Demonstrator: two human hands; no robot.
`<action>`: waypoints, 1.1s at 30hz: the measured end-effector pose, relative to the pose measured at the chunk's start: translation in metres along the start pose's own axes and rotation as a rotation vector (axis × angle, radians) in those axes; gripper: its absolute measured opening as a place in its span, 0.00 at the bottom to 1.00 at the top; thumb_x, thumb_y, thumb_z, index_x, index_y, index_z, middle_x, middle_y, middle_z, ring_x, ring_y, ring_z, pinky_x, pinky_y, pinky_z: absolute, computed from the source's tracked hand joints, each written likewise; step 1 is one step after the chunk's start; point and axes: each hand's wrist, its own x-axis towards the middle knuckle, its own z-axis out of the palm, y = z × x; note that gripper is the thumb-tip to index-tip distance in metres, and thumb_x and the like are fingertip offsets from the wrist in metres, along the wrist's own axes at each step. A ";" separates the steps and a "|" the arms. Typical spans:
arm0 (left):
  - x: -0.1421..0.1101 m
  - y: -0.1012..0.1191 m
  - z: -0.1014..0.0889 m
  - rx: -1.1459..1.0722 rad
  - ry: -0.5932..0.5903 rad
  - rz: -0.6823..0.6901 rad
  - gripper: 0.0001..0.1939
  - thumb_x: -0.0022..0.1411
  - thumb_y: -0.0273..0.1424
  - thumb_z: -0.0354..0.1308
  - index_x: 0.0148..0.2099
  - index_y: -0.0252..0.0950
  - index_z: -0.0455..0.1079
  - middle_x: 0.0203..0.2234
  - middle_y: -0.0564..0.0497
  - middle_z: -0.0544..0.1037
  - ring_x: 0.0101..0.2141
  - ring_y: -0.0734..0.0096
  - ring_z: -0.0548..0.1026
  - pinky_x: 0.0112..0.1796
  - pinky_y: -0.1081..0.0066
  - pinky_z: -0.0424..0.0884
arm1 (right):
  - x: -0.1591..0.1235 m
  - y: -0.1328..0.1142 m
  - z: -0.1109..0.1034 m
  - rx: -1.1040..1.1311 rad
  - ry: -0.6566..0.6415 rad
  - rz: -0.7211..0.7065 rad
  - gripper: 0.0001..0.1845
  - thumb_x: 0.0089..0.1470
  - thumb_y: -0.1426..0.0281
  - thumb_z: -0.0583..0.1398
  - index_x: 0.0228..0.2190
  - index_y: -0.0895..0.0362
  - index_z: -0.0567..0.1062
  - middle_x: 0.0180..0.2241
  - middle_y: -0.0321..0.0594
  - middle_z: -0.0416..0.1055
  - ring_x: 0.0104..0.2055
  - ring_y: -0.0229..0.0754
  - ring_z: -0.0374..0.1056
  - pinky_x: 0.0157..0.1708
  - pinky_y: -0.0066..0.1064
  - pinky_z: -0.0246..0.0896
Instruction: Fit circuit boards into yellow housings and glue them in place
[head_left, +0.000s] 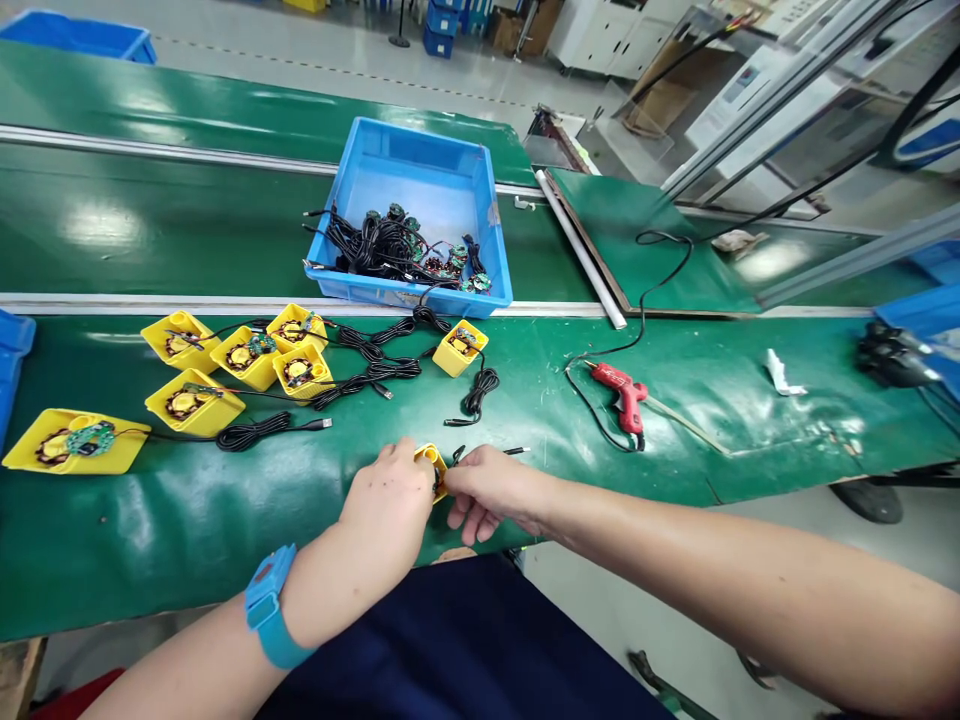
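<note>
My left hand (390, 495), with a blue strap on its wrist, is closed around a small yellow plastic housing (427, 455) at the table's front edge. My right hand (487, 490) reaches into the housing's open side. Its thumb and forefinger are pressed together there, and what they pinch is hidden. A bit of black cable with a plug end (517, 451) shows just behind the right hand. Beyond it stands another yellow housing (460, 350) with a coiled black cable (480, 392). To the left, several yellow housings (196, 402) hold copper coils and green circuit boards, with black USB cables attached.
A blue bin (420, 150) at the back holds black cables and circuit boards (397, 245). To the right lies a red glue gun (619, 390) with its cord and a glue stick. A white scrap (782, 373) and a white tube (581, 250) are farther right and back.
</note>
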 end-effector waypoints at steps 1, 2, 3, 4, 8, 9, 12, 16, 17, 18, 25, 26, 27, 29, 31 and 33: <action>0.000 -0.001 0.001 0.012 -0.004 -0.004 0.07 0.67 0.25 0.53 0.40 0.35 0.73 0.41 0.45 0.72 0.43 0.62 0.74 0.44 0.64 0.75 | 0.000 -0.001 0.001 0.000 0.001 0.011 0.08 0.46 0.73 0.58 0.18 0.58 0.70 0.19 0.42 0.75 0.15 0.36 0.70 0.12 0.21 0.63; 0.000 -0.001 0.001 0.035 -0.012 -0.013 0.07 0.67 0.25 0.53 0.40 0.35 0.73 0.42 0.45 0.72 0.44 0.62 0.74 0.44 0.64 0.75 | 0.000 -0.002 0.002 -0.001 0.002 0.019 0.08 0.46 0.73 0.58 0.18 0.58 0.70 0.19 0.42 0.75 0.15 0.36 0.70 0.12 0.22 0.63; 0.000 -0.001 0.001 0.054 -0.019 -0.021 0.07 0.67 0.25 0.53 0.40 0.35 0.73 0.42 0.44 0.72 0.44 0.61 0.74 0.44 0.63 0.75 | 0.000 -0.003 0.003 -0.003 0.004 0.026 0.08 0.47 0.73 0.58 0.18 0.58 0.70 0.19 0.41 0.75 0.15 0.36 0.70 0.12 0.22 0.63; 0.000 0.000 0.000 0.068 -0.027 -0.022 0.06 0.66 0.25 0.54 0.40 0.34 0.72 0.42 0.44 0.72 0.44 0.60 0.74 0.44 0.63 0.75 | 0.000 -0.003 0.004 -0.005 0.006 0.031 0.08 0.47 0.73 0.58 0.19 0.58 0.70 0.18 0.41 0.74 0.15 0.37 0.69 0.12 0.22 0.63; 0.003 0.002 -0.005 0.091 -0.048 -0.008 0.07 0.65 0.22 0.53 0.39 0.34 0.72 0.40 0.46 0.72 0.42 0.64 0.74 0.44 0.65 0.76 | -0.001 -0.002 0.003 0.017 -0.030 0.022 0.08 0.48 0.72 0.59 0.20 0.58 0.71 0.18 0.41 0.74 0.15 0.36 0.70 0.13 0.22 0.64; 0.003 0.003 -0.006 0.092 -0.049 -0.004 0.07 0.65 0.21 0.53 0.39 0.35 0.72 0.39 0.47 0.72 0.42 0.65 0.74 0.43 0.66 0.76 | -0.003 -0.001 0.001 0.027 -0.053 0.014 0.09 0.48 0.71 0.59 0.19 0.58 0.71 0.19 0.41 0.75 0.16 0.37 0.70 0.13 0.22 0.65; 0.004 0.005 -0.010 0.103 -0.060 -0.008 0.08 0.65 0.21 0.53 0.39 0.35 0.72 0.39 0.47 0.73 0.42 0.65 0.75 0.42 0.68 0.76 | -0.010 0.004 -0.007 0.050 -0.118 -0.068 0.14 0.50 0.67 0.59 0.16 0.58 0.70 0.20 0.41 0.75 0.17 0.36 0.71 0.15 0.21 0.65; 0.004 0.008 -0.013 0.136 -0.098 -0.031 0.07 0.65 0.21 0.55 0.41 0.34 0.74 0.41 0.45 0.74 0.43 0.62 0.76 0.41 0.67 0.76 | -0.026 0.016 -0.021 0.067 -0.165 -0.270 0.19 0.53 0.59 0.60 0.18 0.58 0.69 0.22 0.41 0.76 0.19 0.35 0.71 0.19 0.22 0.62; 0.003 0.008 -0.013 0.141 -0.103 -0.034 0.07 0.65 0.21 0.56 0.41 0.34 0.74 0.42 0.45 0.74 0.43 0.62 0.76 0.41 0.66 0.76 | -0.030 0.020 -0.024 0.053 -0.169 -0.313 0.19 0.54 0.58 0.59 0.20 0.58 0.69 0.23 0.41 0.76 0.20 0.35 0.71 0.20 0.23 0.63; 0.003 0.009 -0.014 0.147 -0.107 -0.034 0.07 0.65 0.22 0.56 0.41 0.34 0.74 0.42 0.45 0.74 0.44 0.61 0.76 0.41 0.66 0.76 | -0.034 0.024 -0.026 0.023 -0.157 -0.356 0.19 0.55 0.57 0.58 0.22 0.58 0.70 0.24 0.41 0.76 0.21 0.35 0.71 0.22 0.24 0.62; 0.001 0.009 -0.014 0.174 -0.110 -0.020 0.07 0.67 0.23 0.54 0.42 0.33 0.74 0.42 0.44 0.74 0.42 0.61 0.76 0.41 0.65 0.76 | -0.038 0.041 -0.028 -0.575 0.207 -0.862 0.13 0.62 0.67 0.52 0.39 0.56 0.77 0.27 0.37 0.72 0.26 0.37 0.64 0.29 0.30 0.58; 0.001 0.009 -0.013 0.171 -0.093 -0.021 0.07 0.67 0.23 0.54 0.42 0.34 0.74 0.42 0.44 0.73 0.41 0.62 0.76 0.40 0.65 0.76 | -0.038 0.041 -0.029 -0.609 0.221 -0.887 0.14 0.63 0.68 0.52 0.39 0.56 0.77 0.28 0.38 0.73 0.27 0.38 0.65 0.30 0.30 0.59; 0.001 0.008 -0.012 0.168 -0.073 -0.020 0.07 0.67 0.23 0.54 0.41 0.34 0.74 0.41 0.45 0.73 0.41 0.63 0.76 0.40 0.66 0.75 | -0.039 0.040 -0.031 -0.622 0.227 -0.900 0.15 0.63 0.69 0.51 0.40 0.56 0.77 0.28 0.38 0.73 0.27 0.38 0.66 0.31 0.31 0.60; 0.001 0.008 -0.011 0.163 -0.054 -0.022 0.07 0.67 0.24 0.54 0.41 0.34 0.74 0.41 0.45 0.73 0.40 0.64 0.76 0.41 0.67 0.75 | -0.043 0.040 -0.035 -0.613 0.225 -0.915 0.15 0.63 0.69 0.51 0.41 0.56 0.77 0.27 0.37 0.73 0.27 0.38 0.66 0.31 0.30 0.61; 0.001 0.009 -0.011 0.167 -0.067 -0.031 0.07 0.67 0.24 0.54 0.41 0.34 0.74 0.41 0.44 0.74 0.42 0.62 0.76 0.41 0.65 0.76 | -0.050 0.042 -0.039 -0.564 0.229 -0.944 0.16 0.64 0.70 0.50 0.43 0.55 0.76 0.27 0.36 0.72 0.26 0.37 0.66 0.30 0.29 0.62; 0.001 0.010 -0.013 0.179 -0.089 -0.042 0.07 0.67 0.24 0.55 0.42 0.33 0.74 0.42 0.44 0.74 0.43 0.60 0.76 0.42 0.64 0.76 | -0.054 0.044 -0.042 -0.522 0.245 -1.001 0.16 0.64 0.72 0.49 0.42 0.55 0.76 0.26 0.35 0.71 0.26 0.37 0.67 0.30 0.28 0.62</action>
